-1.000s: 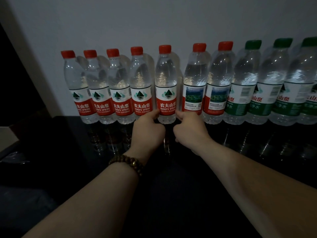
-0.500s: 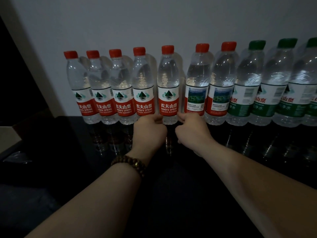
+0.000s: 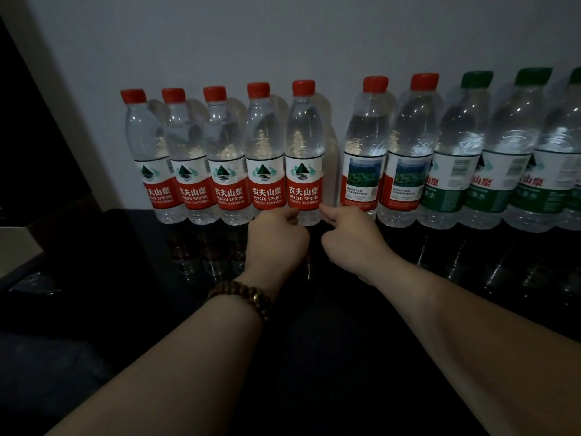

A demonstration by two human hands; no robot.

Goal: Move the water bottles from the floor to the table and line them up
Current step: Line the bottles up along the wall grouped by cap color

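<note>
Head view | left hand curled, fingertips on bottle bottom | right hand curled, one finger out, touching same bottle | real hold unclear for both

We are looking at a plain pale wall in a dim room. A shiny black table is standing against it. On the left, a light strip is running down beside a dark gap.

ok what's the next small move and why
Probably release and slide the sixth bottle left: the left hand and right hand touch the base of the fifth bottle, which already meets the fourth bottle, yet a gap shows on its right.
</note>
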